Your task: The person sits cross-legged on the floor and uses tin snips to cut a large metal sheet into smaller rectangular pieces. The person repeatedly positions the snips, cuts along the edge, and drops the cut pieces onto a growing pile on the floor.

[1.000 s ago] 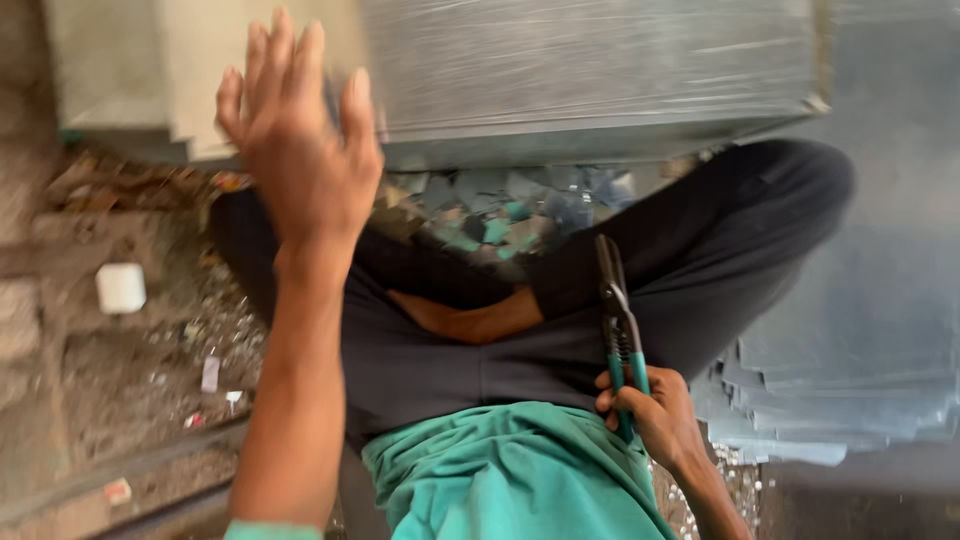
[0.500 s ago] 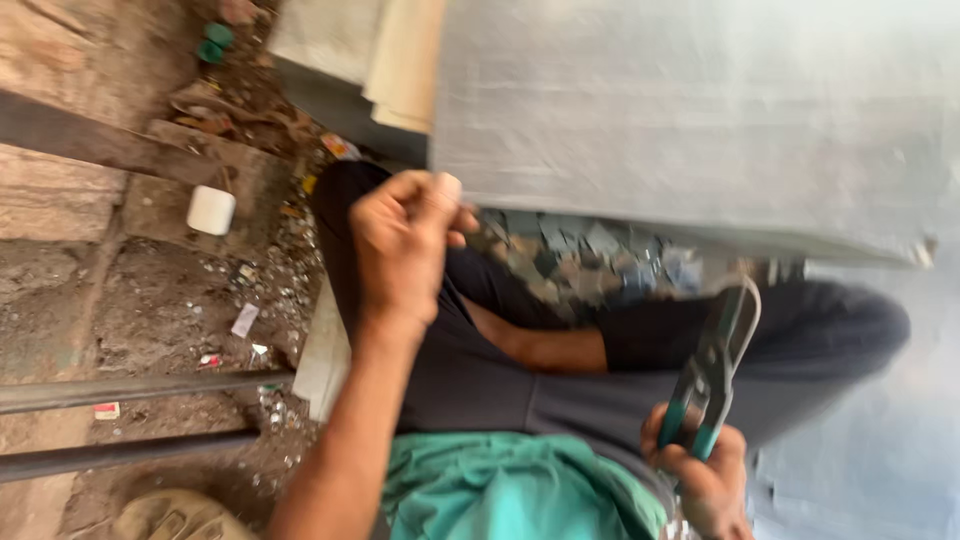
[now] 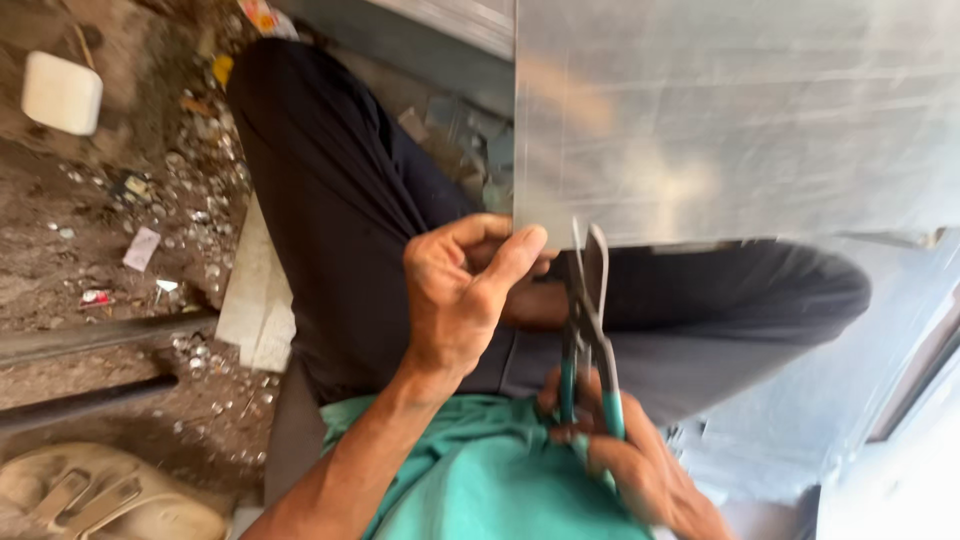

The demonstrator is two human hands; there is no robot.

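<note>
A large grey metal sheet (image 3: 740, 120) fills the upper right, its lower edge over my crossed legs in dark trousers. My left hand (image 3: 465, 295) pinches the sheet's lower left corner between thumb and fingers. My right hand (image 3: 630, 465) grips the green handles of a pair of tin snips (image 3: 588, 320). The snips point upward with their jaws slightly apart at the sheet's lower edge, just right of my left thumb.
Dirt floor on the left is strewn with small debris and scraps. A white block (image 3: 62, 92) lies at the upper left. A sandal (image 3: 110, 500) sits at the lower left. A pale board (image 3: 260, 300) lies beside my leg. More sheet metal (image 3: 850, 400) lies at the right.
My left hand came down from raised and open and now pinches the sheet's corner. The right hand brought the snips up to the sheet's edge. The view moved closer.
</note>
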